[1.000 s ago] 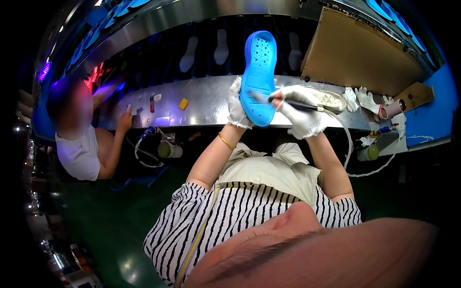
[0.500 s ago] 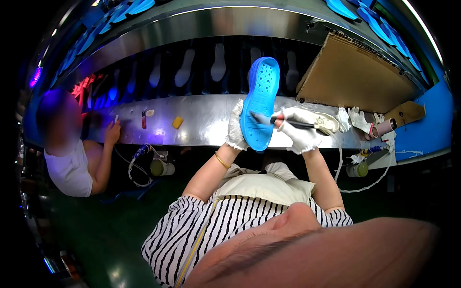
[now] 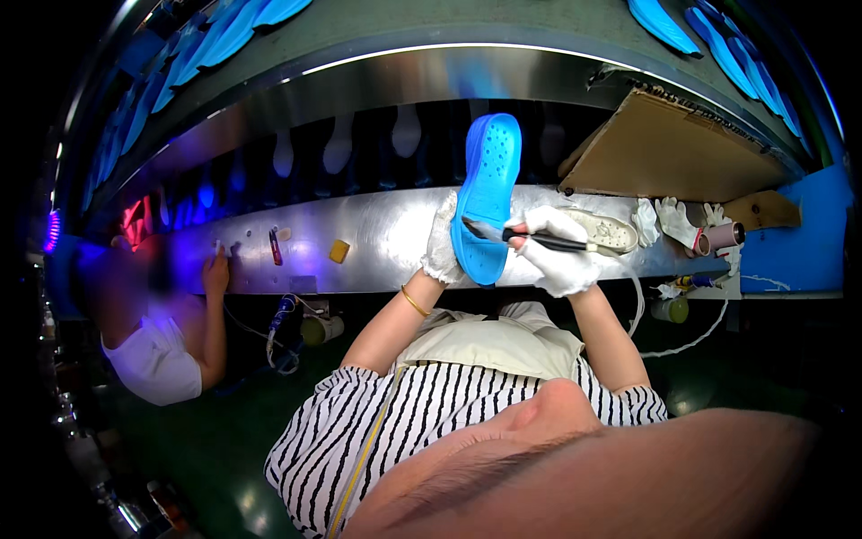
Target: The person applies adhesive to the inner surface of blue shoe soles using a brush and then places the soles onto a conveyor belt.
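My left hand [image 3: 442, 241], in a white knit glove, grips a bright blue shoe sole [image 3: 489, 180] along its lower left edge. The sole is held up over the bench with its hollow, perforated side facing me. In my gloved right hand [image 3: 561, 258] is a brush [image 3: 549, 241] with a black handle. Its dark bristles lie against the lower half of the sole's inside. A pale tube hangs from the handle's rear end. Just behind my right hand, a whitish shoe or sole [image 3: 612, 232] lies on the bench; my hand partly covers it.
The metal bench [image 3: 386, 235] carries a yellow block [image 3: 338, 251] and a red tool [image 3: 276, 246]. At right are a cardboard sheet [image 3: 682, 148], white gloves [image 3: 673, 220] and a pinkish cylinder [image 3: 723, 235]. A co-worker [image 3: 162, 350] sits at left. Blue soles [image 3: 660, 22] lie on the upper belt.
The brush tip has shifted slightly left and down on the sole. My left hand keeps its hold. The view has moved a little, and the row of soles under the ledge appears further left.
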### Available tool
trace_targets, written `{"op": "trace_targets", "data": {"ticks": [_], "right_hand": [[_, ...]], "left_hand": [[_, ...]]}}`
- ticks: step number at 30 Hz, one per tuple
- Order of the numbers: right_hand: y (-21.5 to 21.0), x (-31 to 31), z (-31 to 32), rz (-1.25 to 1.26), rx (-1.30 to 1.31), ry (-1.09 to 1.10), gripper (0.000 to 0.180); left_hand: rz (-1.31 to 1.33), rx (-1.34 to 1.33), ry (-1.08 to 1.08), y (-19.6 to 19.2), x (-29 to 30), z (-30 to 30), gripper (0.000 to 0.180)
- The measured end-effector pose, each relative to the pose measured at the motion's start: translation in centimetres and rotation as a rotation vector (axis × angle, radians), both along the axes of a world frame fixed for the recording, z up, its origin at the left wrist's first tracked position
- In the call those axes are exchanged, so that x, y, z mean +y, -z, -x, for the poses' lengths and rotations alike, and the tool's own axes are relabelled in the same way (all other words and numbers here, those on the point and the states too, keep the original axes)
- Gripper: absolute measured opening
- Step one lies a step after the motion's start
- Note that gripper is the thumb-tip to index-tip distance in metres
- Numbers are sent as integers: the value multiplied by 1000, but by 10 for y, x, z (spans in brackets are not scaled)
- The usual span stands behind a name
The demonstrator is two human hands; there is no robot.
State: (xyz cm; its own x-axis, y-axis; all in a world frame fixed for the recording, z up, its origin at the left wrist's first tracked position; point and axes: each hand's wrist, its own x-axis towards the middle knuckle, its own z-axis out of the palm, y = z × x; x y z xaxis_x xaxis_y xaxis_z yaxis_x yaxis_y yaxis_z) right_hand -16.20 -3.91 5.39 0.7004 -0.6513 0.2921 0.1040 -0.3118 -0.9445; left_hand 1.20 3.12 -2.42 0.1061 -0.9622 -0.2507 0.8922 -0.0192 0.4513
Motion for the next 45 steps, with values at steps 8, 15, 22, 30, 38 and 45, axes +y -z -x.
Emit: {"op": "trace_targets", "data": {"ticks": [8,15,22,30,38,45], "right_hand": [[-20,1,7,-235,-59,90,12],[-41,15,8,-63,-104,89,12],[-55,20,8,-60,-191,148,13],[-76,56,-7,301,-140,253,20],[-67,55,-13,-237,-308,179,13],[-65,42,-11,-323,-314,205,14]], "left_hand": [[71,112,154,-59,18,-4,68],[31,-34,147,-90,30,-1,62],[94,-75,163,-105,32,-1,61],[262,-218,102,-82,9,-3,59],[285,-319,51,-73,-5,-12,63],[333,-318,75,-111,0,-7,68]]}}
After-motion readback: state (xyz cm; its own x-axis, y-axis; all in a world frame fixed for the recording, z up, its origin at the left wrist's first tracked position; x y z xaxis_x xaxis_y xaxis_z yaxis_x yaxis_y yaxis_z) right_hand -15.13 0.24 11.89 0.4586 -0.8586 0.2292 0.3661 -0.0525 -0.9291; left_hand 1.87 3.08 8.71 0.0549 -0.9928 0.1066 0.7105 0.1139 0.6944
